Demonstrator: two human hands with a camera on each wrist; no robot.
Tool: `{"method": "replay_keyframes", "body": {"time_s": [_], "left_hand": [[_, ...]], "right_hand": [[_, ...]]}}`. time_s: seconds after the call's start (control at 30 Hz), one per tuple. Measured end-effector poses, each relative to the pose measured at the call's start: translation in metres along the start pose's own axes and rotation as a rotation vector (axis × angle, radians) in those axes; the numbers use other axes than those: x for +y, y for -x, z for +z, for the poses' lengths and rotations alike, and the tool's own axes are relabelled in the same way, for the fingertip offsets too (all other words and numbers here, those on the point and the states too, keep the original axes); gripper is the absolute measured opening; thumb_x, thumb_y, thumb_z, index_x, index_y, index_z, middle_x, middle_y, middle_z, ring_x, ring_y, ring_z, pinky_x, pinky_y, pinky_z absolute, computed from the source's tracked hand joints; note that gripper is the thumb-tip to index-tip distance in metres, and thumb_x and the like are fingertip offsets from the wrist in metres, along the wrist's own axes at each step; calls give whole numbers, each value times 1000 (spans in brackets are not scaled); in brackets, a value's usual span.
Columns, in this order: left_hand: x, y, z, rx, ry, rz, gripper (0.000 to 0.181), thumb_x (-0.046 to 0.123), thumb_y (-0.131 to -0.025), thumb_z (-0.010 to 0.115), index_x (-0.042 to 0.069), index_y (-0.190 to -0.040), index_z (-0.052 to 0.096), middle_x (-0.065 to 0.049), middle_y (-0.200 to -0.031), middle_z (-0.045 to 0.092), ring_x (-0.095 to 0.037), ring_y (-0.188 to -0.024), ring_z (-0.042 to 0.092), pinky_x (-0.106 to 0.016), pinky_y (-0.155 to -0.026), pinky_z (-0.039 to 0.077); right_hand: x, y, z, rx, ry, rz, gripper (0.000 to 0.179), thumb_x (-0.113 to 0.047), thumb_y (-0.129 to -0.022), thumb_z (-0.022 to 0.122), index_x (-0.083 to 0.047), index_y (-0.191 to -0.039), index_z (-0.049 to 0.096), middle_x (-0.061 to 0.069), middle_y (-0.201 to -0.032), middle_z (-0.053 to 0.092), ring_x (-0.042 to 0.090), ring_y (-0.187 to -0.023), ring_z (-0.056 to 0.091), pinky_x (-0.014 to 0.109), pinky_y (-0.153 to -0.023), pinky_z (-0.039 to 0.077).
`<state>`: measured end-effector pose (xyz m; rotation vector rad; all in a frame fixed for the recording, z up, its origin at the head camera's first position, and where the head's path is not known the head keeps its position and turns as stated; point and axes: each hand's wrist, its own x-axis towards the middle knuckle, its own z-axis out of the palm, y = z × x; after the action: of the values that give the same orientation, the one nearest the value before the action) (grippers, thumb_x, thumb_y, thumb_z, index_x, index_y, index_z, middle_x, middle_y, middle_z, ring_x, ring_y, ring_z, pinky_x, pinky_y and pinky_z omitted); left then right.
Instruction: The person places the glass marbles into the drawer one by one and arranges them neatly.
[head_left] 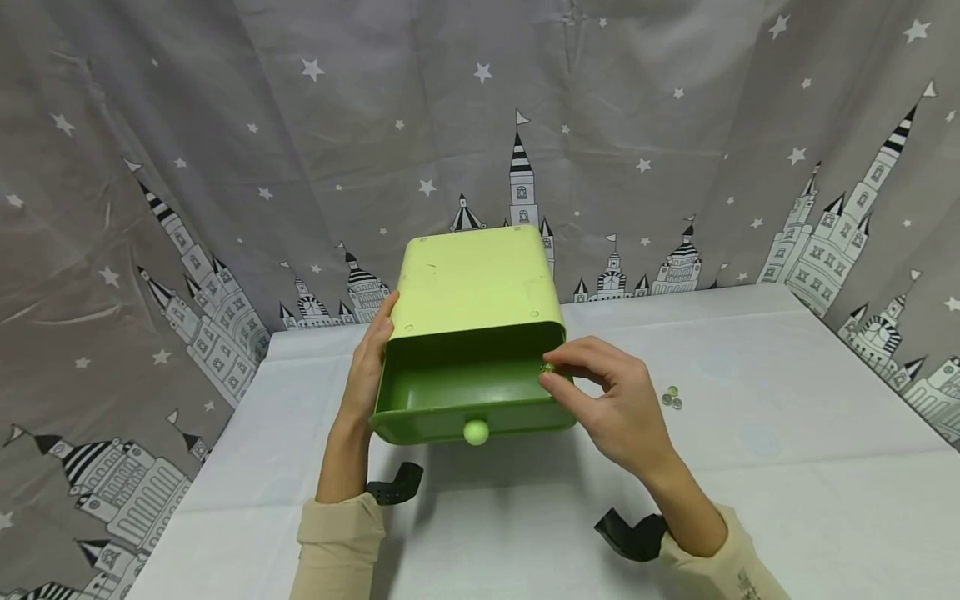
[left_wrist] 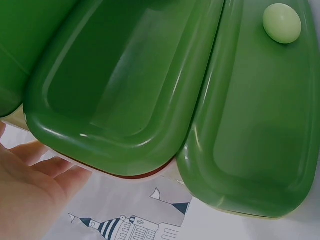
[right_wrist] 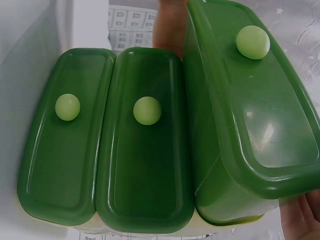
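Note:
A mini chest of drawers (head_left: 476,279) with a pale yellow-green body stands on the cloth. Its top drawer (head_left: 476,421), dark green with a pale round knob (head_left: 476,432), is pulled out, and its visible inside is bare. My left hand (head_left: 367,367) rests against the chest's left side, fingers (left_wrist: 70,176) fairly straight. At the drawer's right end, my right hand (head_left: 615,400) pinches a small shiny greenish piece (head_left: 547,367), perhaps a glass bead, between thumb and fingertips. In the right wrist view, two lower drawers (right_wrist: 147,165) are closed beneath the pulled-out one.
Three small round shiny pieces (head_left: 672,397), one greenish and two greyish, lie on the white cloth (head_left: 750,483) right of the chest. Behind hangs a grey curtain (head_left: 337,167) printed with castles and stars.

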<state>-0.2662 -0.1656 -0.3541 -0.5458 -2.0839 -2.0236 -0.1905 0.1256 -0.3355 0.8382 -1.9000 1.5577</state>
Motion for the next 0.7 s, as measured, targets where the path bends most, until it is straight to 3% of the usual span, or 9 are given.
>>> {"method": "replay_keyframes", "body": {"time_s": [0.7], "left_hand": [[1,1,1,1,11,-9,55,33,-108,29,12,-158,22,3,-162,18,-10,-146,13,-39,-117,10]], "right_hand": [[-3,0,-1,-19,36,41,18,10,-82,74,5,-99,72,11,-97,69,22,-89,66,32,-81,55]]}}
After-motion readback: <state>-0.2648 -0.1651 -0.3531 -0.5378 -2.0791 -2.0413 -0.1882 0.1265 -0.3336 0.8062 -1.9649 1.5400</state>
